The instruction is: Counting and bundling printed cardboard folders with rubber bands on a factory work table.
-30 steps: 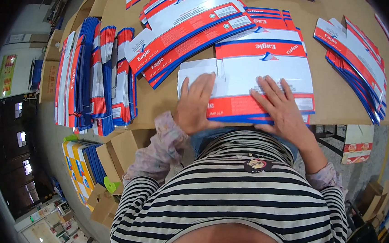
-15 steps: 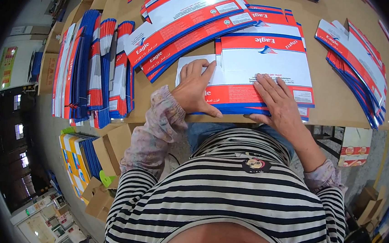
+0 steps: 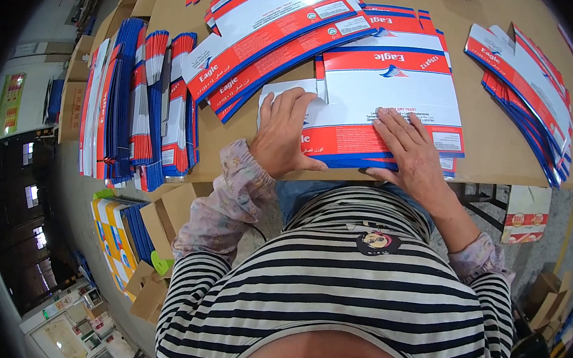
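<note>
A flat folded cardboard carton [image 3: 391, 86], white with red and blue bands, lies in front of me at the table's near edge, on top of similar ones. My right hand [image 3: 410, 145] rests flat on its near half, fingers stretched out and thumb by the near edge. Over the carton's left end lies my left hand [image 3: 284, 128], its fingers bent across a white flap [image 3: 265, 107] and its thumb spread along the near blue edge. That hand covers part of the flap.
Overlapping flat cartons [image 3: 278, 30] fan out beyond my hands. Another stack [image 3: 525, 97] lies at the right. Bundles of cartons stand on edge [image 3: 138, 100] at the left. Below the table's left side are an open brown box [image 3: 169, 213] and a yellow-and-white carton [image 3: 112, 236].
My left hand's fingers have shifted slightly over the left flap. My right hand stays in place on the carton.
</note>
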